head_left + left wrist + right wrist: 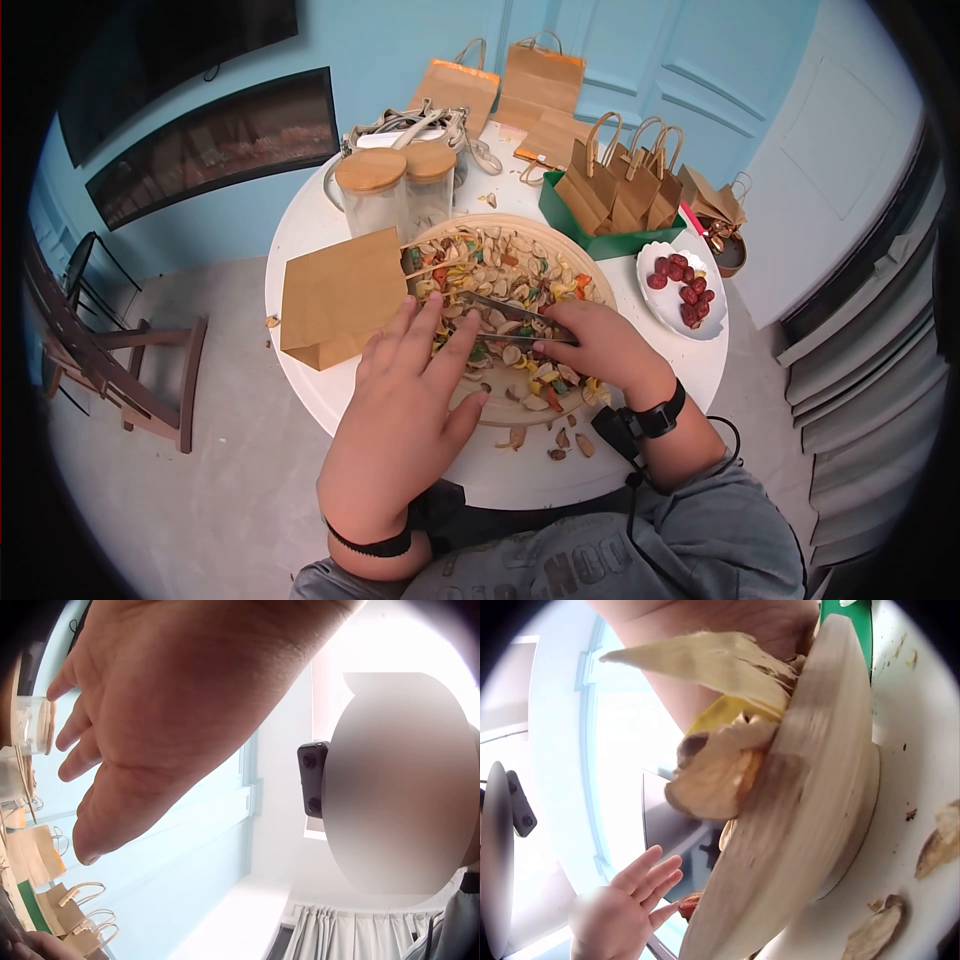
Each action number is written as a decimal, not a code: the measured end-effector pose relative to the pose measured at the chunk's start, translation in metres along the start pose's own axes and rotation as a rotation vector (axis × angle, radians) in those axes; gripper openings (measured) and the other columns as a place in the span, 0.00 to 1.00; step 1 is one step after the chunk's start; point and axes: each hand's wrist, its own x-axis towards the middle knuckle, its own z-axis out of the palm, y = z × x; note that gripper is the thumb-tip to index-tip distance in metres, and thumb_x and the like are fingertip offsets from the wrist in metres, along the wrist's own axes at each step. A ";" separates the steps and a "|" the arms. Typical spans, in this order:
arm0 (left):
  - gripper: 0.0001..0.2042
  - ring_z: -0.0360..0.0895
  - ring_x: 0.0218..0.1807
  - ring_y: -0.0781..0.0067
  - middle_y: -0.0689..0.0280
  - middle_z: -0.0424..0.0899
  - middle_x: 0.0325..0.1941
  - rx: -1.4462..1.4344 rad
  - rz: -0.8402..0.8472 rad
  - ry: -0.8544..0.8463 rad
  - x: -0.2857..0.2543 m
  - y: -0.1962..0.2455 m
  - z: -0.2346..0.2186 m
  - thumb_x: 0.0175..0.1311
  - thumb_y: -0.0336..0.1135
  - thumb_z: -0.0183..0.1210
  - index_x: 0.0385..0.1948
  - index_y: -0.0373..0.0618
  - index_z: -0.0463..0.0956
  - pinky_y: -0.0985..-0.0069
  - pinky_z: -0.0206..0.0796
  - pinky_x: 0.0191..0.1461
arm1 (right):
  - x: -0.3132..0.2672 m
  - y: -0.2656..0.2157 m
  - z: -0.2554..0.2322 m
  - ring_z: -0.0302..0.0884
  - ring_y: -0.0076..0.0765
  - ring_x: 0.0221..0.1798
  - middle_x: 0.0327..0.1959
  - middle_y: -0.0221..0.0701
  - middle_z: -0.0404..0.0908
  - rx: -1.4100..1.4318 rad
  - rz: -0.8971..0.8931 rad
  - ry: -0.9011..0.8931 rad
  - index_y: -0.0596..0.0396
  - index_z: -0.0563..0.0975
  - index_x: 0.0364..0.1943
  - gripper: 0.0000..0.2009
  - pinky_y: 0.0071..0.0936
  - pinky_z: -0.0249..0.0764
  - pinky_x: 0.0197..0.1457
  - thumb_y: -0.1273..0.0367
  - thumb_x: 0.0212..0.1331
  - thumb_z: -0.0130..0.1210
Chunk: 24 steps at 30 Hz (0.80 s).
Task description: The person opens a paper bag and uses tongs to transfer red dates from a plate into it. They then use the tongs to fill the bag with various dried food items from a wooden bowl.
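Observation:
My left hand [405,400] is spread over the near left side of a round wooden tray [470,407], fingers straight and pointing away. In the left wrist view its palm [161,705] and straight fingers show nothing held. My right hand [608,345], at the tray's right side, grips a shiny grey, flat-sided scoop-like tool [510,318] by its right end. The tool lies low among dried mushroom slices [490,265] mixed with yellow, orange and green dried pieces. In the right wrist view the tool [676,817] is partly hidden behind the tray rim [802,772] and mushroom pieces.
A brown paper bag [335,300] stands left of the tray. Behind it are wooden-lidded glass jars [370,195] and a handbag [460,130]. A green box [620,243] of paper bags and a white plate [655,300] of red dates stand at right. Loose slices [557,450] lie near the front edge.

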 end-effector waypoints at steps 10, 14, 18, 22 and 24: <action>0.37 0.49 0.79 0.44 0.52 0.54 0.78 0.122 -0.129 -0.052 -0.003 0.003 0.008 0.57 0.39 0.67 0.71 0.55 0.63 0.48 0.45 0.77 | -0.007 0.008 -0.003 0.77 0.52 0.45 0.38 0.42 0.79 -0.034 -0.046 0.024 0.56 0.78 0.46 0.19 0.43 0.72 0.49 0.56 0.60 0.60; 0.40 0.48 0.79 0.45 0.53 0.52 0.79 0.166 -0.144 -0.040 -0.002 0.003 0.013 0.56 0.41 0.68 0.73 0.55 0.59 0.44 0.42 0.77 | -0.009 0.010 -0.008 0.77 0.51 0.45 0.37 0.41 0.79 -0.020 -0.064 0.047 0.55 0.79 0.45 0.18 0.42 0.73 0.48 0.56 0.60 0.60; 0.42 0.48 0.79 0.46 0.54 0.52 0.79 0.200 -0.182 0.004 0.001 0.005 0.016 0.55 0.47 0.68 0.74 0.54 0.58 0.43 0.38 0.77 | -0.014 0.005 -0.019 0.77 0.49 0.44 0.36 0.40 0.80 0.055 -0.098 0.294 0.55 0.79 0.41 0.14 0.40 0.73 0.46 0.60 0.58 0.62; 0.44 0.49 0.79 0.46 0.53 0.52 0.79 0.197 -0.178 -0.005 0.005 0.009 0.021 0.54 0.53 0.68 0.74 0.55 0.57 0.41 0.35 0.78 | -0.013 0.008 -0.022 0.77 0.50 0.46 0.39 0.39 0.82 0.105 -0.274 0.517 0.56 0.79 0.42 0.14 0.40 0.73 0.49 0.63 0.56 0.65; 0.44 0.49 0.79 0.46 0.53 0.53 0.79 0.198 -0.177 -0.023 0.007 0.011 0.023 0.54 0.53 0.68 0.74 0.55 0.57 0.41 0.35 0.78 | -0.013 0.008 -0.024 0.76 0.51 0.50 0.44 0.39 0.82 0.139 -0.273 0.466 0.56 0.79 0.46 0.16 0.42 0.71 0.54 0.62 0.57 0.64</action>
